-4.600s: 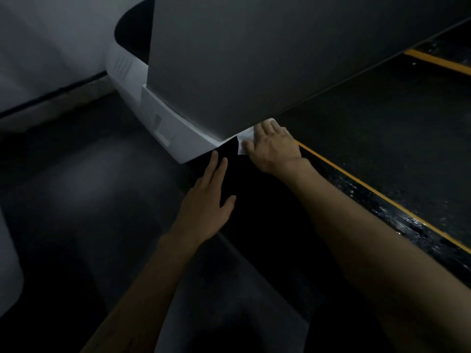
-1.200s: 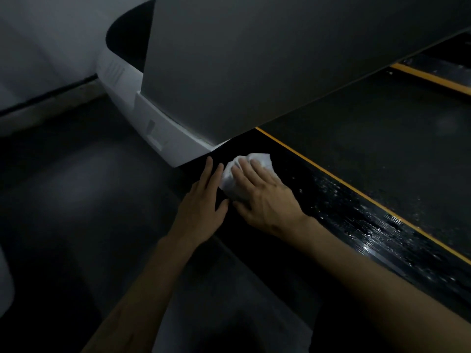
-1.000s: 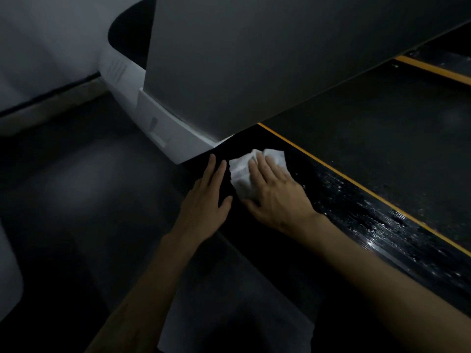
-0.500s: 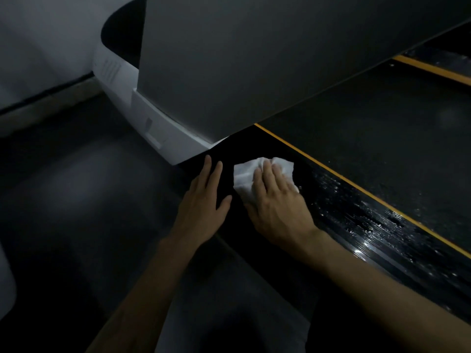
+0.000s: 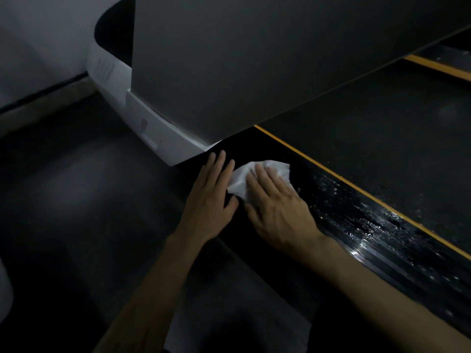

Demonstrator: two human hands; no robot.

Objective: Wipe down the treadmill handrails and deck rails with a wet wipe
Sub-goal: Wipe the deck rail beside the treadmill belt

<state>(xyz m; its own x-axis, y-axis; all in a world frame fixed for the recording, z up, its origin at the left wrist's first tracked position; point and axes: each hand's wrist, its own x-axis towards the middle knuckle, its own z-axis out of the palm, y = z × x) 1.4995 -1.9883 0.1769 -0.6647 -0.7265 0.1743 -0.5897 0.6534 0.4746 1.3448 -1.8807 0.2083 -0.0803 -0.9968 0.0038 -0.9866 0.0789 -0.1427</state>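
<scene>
Right hand (image 5: pixel 277 212) flat, fingers straight, presses wipe (image 5: pixel 254 179) onto deck rail (image 5: pixel 369 233) to scrub it; left hand (image 5: pixel 209 202) flat, holding nothing, braces at rail's outer edge.

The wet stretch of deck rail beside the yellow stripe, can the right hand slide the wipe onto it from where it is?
Probably yes: the right hand presses the wipe on the deck rail, and nothing lies between.

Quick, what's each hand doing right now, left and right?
Left hand: open, flat on the black deck rail, holding nothing.
Right hand: open, fingers pressing the white wet wipe onto the rail.
</scene>
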